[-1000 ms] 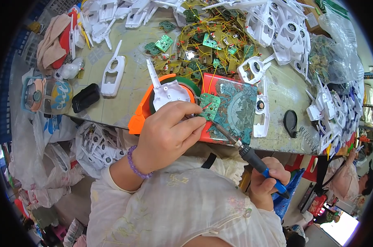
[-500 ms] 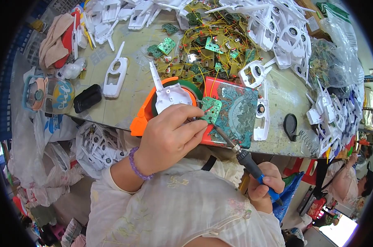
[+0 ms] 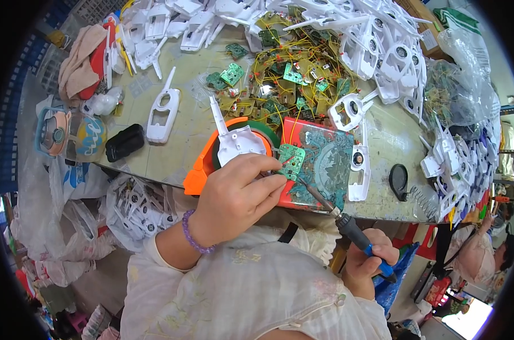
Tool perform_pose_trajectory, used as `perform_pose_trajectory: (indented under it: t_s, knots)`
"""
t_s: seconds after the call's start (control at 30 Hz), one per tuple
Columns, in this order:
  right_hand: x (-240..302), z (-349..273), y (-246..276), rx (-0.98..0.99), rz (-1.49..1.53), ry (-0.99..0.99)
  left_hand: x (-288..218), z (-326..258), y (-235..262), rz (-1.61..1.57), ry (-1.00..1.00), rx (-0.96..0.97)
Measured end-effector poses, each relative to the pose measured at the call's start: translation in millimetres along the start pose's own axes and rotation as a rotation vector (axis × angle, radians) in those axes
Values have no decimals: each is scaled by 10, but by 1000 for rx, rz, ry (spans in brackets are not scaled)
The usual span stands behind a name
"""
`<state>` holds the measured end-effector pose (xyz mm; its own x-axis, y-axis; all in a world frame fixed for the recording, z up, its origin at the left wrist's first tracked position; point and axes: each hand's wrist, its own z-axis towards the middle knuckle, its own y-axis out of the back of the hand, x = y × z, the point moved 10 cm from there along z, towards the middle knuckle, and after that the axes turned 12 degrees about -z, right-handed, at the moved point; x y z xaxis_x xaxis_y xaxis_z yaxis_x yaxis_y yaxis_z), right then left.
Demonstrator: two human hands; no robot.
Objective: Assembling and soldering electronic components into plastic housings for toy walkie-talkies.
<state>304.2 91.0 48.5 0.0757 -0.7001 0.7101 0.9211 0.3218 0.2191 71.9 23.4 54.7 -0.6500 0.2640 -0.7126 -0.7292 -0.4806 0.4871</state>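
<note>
My left hand (image 3: 242,184) is closed in a pinch at the near left edge of a green circuit board (image 3: 292,161). A short red wire lies across the board by my fingertips; whether I also grip a wire end is hidden. My right hand (image 3: 370,252) wraps round the blue and black handle of a soldering iron (image 3: 347,224). Its tip points up and left, just off the board's near right corner. Behind my left hand, a white plastic housing (image 3: 238,143) with a long antenna lies on an orange and green round reel (image 3: 201,164).
The board rests over a red box (image 3: 347,164) with a worn, patterned top. Beyond it spreads a heap of wired circuit boards (image 3: 296,85). White housings (image 3: 376,39) pile up at the back and right. A black case (image 3: 125,142), a black ring (image 3: 398,179) and a metal spring (image 3: 422,201) lie nearby.
The soldering iron's tip has drawn slightly away from the board, down and to the right, with my right hand. My left hand keeps its pinch; the whole view has shifted a little.
</note>
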Motion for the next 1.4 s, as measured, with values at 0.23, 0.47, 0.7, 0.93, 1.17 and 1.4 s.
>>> perform_pose_trajectory:
  t_s: [0.23,0.47,0.7,0.93,1.17,1.4]
  knots:
    - [-140,-21,166,-138,73,-145,-73,67,42,27,-35,-14]
    - [-163,5,207,-183,91,-143,20,90,220,59,99,-117]
    - [-198,-35,261,-225,119,-163,-2,246,155,186,104,-57]
    - [-187,-28,289,-222,147,-167,-122,219,146,254,-27,-28]
    - [-77,130,233,-128,114,-75,-132,234,122,215,-97,30]
    - [22,241,223,-66,51,-11,-253,211,71,183,-186,137]
